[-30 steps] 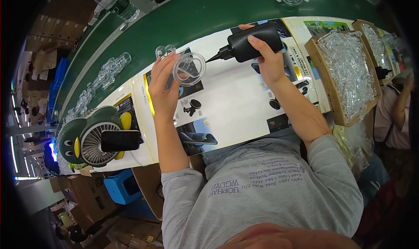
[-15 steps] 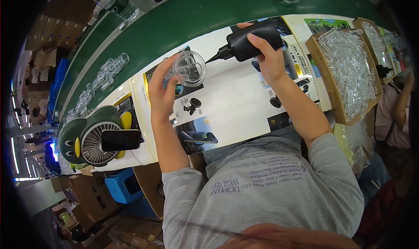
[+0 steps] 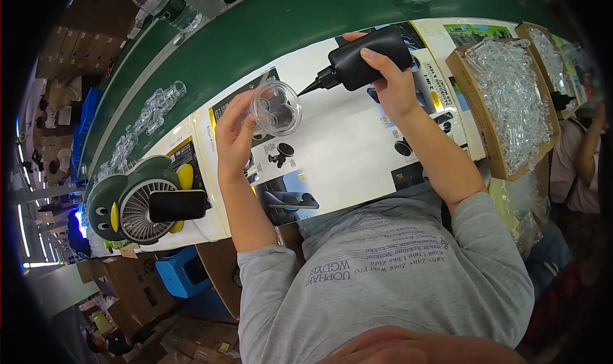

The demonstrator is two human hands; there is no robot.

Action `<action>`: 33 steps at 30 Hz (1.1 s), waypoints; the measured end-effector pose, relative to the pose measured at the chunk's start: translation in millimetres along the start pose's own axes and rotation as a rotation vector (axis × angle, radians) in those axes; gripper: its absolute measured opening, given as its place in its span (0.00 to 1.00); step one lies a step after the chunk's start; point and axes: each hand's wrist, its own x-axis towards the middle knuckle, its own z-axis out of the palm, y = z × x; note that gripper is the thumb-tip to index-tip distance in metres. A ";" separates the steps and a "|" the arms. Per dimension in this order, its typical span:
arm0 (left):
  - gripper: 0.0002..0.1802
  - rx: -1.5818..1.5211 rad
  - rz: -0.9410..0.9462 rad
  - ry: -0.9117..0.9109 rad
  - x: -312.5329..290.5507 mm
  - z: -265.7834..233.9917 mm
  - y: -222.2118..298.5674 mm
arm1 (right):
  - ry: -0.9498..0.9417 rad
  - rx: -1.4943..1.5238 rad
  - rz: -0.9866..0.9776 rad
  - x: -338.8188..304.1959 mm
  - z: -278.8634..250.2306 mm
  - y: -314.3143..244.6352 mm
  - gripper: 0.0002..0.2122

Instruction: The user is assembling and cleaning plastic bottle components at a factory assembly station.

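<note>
My left hand (image 3: 235, 134) grips a clear round plastic part (image 3: 277, 108) by its left side, its circular rim turned up toward me. In my right hand (image 3: 394, 86) is a black squeeze bottle (image 3: 373, 56), lying nearly level with its thin pointed nozzle (image 3: 309, 88) aimed left. The nozzle tip meets or almost meets the right rim of the clear part; I cannot tell whether they touch. Both are held above a white printed cardboard sheet (image 3: 345, 166). Whether any liquid leaves the nozzle is too small to see.
At right, a cardboard box (image 3: 476, 102) holds many clear plastic pieces. A row of clear parts (image 3: 150, 112) lies left on the green table (image 3: 281, 29). A penguin-shaped fan (image 3: 105, 191) with a dark phone (image 3: 177, 205) stands at the near left. A water bottle (image 3: 167, 6) is far left.
My left hand has turned the clear part, so its round opening now faces up more and sits slightly lower. The black bottle has shifted slightly to the left.
</note>
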 end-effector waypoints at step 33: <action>0.21 -0.480 -0.332 -0.305 -9.4 -7.6 -1.1 | -0.118 0.087 -0.005 -3.1 2.3 -6.9 0.18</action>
